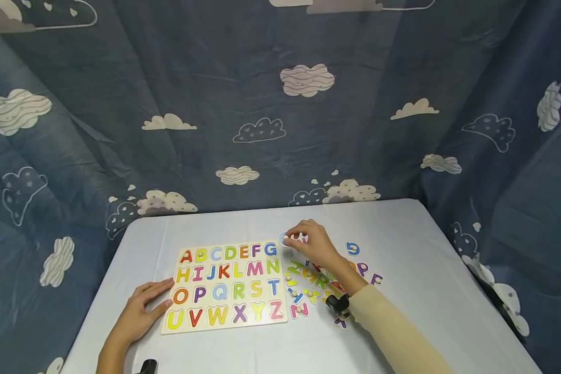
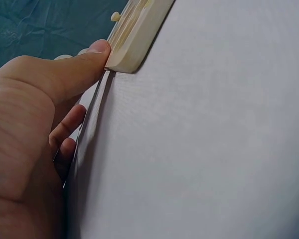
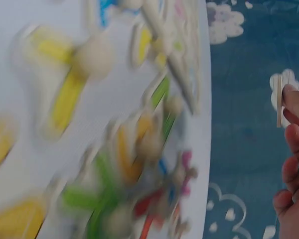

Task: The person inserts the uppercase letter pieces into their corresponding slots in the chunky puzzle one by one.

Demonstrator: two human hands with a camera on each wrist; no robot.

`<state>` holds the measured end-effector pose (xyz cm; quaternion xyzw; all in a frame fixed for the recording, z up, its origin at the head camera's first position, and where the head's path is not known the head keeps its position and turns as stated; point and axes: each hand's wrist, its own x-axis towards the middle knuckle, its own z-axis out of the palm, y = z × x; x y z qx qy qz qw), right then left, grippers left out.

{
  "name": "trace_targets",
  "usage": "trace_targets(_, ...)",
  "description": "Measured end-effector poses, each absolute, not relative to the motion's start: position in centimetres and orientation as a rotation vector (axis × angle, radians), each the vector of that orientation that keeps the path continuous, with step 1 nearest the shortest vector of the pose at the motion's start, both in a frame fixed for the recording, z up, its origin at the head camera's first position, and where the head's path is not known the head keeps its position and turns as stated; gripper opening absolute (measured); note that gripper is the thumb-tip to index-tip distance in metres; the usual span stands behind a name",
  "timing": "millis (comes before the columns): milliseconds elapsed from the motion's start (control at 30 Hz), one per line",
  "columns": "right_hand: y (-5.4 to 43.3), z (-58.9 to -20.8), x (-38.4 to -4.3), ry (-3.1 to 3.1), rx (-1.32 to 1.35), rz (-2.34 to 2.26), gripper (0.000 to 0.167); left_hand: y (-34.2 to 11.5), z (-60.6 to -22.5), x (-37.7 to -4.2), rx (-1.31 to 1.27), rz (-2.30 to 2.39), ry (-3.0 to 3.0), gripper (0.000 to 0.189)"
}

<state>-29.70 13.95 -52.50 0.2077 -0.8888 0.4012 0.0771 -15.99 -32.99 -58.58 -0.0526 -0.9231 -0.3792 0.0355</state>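
A pale wooden alphabet board [image 1: 231, 322] lies on the white table, with coloured letter shapes in rows. A knob stands on its letter B [image 1: 200, 254]. My left hand [image 1: 140, 311] rests at the board's left edge, fingers fairly straight; the left wrist view shows its thumb [image 2: 84, 64] touching the board's corner [image 2: 127, 59]. Above the board's far right corner, my right hand [image 1: 315, 244] pinches a blue-edged letter piece [image 1: 282, 239] between thumb and fingers. The right wrist view has this piece [image 3: 279, 101] edge-on, so its letter cannot be read there.
Several loose knobbed letter pieces [image 1: 322, 281] lie heaped right of the board, partly under my right forearm. Nearby lie a blue G [image 1: 352, 249], a purple F [image 1: 376, 279] and a pink piece [image 1: 299, 310]. A dark cloud-patterned curtain [image 1: 262, 156] hangs behind the table.
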Motion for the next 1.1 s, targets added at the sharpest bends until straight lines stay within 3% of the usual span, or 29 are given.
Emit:
trace_targets(600, 2.5, -52.6, -30.3, -2.706, 0.775, 1.027, 0.017, -33.4, -58.5, -15.4, -0.122, -1.167, -2.869, 0.054)
trace_targets(1100, -3.9, -54.7, -30.4, -2.868, 0.680, 1.042, 0.016, -32.8, -58.9, -15.8, -0.098, -1.179, -2.841, 0.053)
